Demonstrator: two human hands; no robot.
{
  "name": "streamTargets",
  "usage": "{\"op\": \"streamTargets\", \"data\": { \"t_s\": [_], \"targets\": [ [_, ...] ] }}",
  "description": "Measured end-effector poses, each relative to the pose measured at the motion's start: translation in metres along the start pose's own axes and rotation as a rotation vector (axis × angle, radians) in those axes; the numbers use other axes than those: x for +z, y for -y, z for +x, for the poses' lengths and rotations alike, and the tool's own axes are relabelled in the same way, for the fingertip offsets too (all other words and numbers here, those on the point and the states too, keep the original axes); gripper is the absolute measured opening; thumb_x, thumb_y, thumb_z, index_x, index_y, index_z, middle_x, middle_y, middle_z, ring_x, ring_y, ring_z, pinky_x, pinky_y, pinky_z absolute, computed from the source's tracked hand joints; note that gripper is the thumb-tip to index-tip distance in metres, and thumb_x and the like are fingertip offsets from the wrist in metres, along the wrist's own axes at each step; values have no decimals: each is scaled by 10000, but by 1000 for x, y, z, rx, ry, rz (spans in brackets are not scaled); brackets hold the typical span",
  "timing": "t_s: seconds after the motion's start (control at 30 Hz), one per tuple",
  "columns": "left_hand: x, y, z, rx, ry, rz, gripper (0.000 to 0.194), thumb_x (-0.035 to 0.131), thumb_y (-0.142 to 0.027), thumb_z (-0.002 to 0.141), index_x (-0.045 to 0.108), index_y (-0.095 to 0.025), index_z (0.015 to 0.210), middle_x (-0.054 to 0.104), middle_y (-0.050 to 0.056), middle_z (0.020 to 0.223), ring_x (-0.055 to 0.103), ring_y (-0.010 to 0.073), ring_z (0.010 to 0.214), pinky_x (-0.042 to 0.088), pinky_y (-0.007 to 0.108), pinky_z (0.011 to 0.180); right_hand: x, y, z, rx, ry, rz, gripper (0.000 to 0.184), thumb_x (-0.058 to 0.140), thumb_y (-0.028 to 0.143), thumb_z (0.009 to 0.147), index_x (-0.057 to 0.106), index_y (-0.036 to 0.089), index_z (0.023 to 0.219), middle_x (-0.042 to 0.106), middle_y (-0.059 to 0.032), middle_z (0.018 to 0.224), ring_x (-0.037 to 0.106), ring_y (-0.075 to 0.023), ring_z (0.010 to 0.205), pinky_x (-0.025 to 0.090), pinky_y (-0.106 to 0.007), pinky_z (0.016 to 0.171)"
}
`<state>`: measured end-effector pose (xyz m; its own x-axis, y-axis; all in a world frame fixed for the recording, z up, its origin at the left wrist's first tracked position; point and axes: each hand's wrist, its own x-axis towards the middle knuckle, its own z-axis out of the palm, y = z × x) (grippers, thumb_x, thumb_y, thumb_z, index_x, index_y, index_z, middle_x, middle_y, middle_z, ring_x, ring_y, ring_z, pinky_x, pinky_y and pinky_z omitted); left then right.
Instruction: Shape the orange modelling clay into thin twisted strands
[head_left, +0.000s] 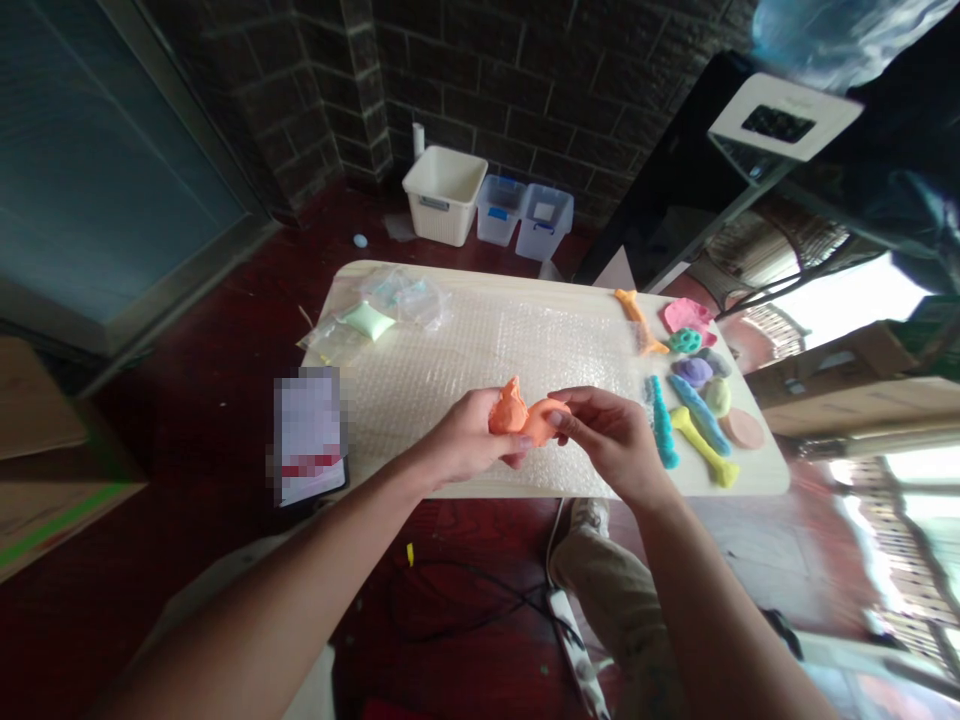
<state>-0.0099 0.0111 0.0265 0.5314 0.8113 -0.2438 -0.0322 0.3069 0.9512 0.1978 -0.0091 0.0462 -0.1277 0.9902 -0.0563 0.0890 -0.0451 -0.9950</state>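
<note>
Both hands grip one piece of soft orange modelling clay (541, 424) above the bubble wrap (450, 370) near the table's front edge. My left hand (474, 437) is closed around its left lump, which has a ragged tip sticking up. With thumb and fingers, my right hand (604, 430) pinches the smoother right part. The two parts meet between my hands; whether they are joined cannot be made out. To the right lie shaped clay pieces: a teal stick (661, 425), a yellow bone-like piece (705, 448), a blue stick (701, 412) and an orange forked piece (639, 322).
On the table's far left are clear plastic bags and a pale green packet (369, 320). Pink clay (686, 316) and purple clay (691, 373) lie far right. A white bin (445, 195) and clear boxes stand behind. Below is a power strip (576, 650) with cables.
</note>
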Motion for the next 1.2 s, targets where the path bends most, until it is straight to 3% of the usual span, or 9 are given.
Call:
{"op": "streamTargets", "data": {
  "t_s": [0.17,0.27,0.43,0.7,0.9,1.0,1.1,1.2],
  "targets": [
    [-2,-3,-1,-7,13,15,247,786,-253,795,647,-134,960,710,49,847,667,151,689,528,277,628,0,0,1,-6,3,-7,264,828,356,849,774,184,1042,772,-57,836,666,-149,681,548,-290,599],
    [-2,-6,-1,67,-41,-14,278,783,-362,834,675,-129,940,705,51,875,656,147,761,505,262,673,3,1,2,12,-1,50,264,839,362,837,751,180,1008,772,-56,843,670,-145,683,558,-281,606],
    [-2,0,2,121,-104,28,255,776,-340,842,687,-125,947,706,54,893,648,149,789,487,267,710,6,3,2,26,28,50,265,859,357,815,758,173,977,783,-64,841,685,-154,695,570,-289,635],
    [0,-5,-1,-10,-29,34,217,798,-250,771,607,-148,790,628,-12,736,588,112,647,451,238,626,-5,9,-2,34,127,-33,205,830,345,853,796,170,955,772,-59,814,642,-140,672,538,-288,624],
    [-2,-5,-4,-28,83,132,191,781,-266,792,648,-133,822,637,5,737,580,119,647,437,241,610,-8,5,0,103,134,18,381,909,340,758,740,177,1058,761,-37,744,617,-131,585,513,-276,549],
    [-1,-11,-6,-26,103,-15,221,755,-306,845,668,-136,957,699,48,867,651,140,753,492,246,667,-5,7,2,82,73,19,300,909,369,747,762,159,903,769,-58,763,635,-136,608,529,-273,555],
    [1,-14,-6,-42,85,-167,300,735,-394,879,667,-143,1028,726,104,1050,708,202,964,569,320,815,-3,7,3,49,23,0,304,888,404,762,794,160,918,788,-74,808,659,-153,646,558,-292,583],
    [2,-10,-4,-21,5,-91,339,730,-457,877,676,-131,957,734,112,981,715,228,954,586,342,809,-2,6,2,31,20,-33,313,870,416,782,812,165,960,798,-77,830,664,-161,657,571,-310,604]
  ]
}}
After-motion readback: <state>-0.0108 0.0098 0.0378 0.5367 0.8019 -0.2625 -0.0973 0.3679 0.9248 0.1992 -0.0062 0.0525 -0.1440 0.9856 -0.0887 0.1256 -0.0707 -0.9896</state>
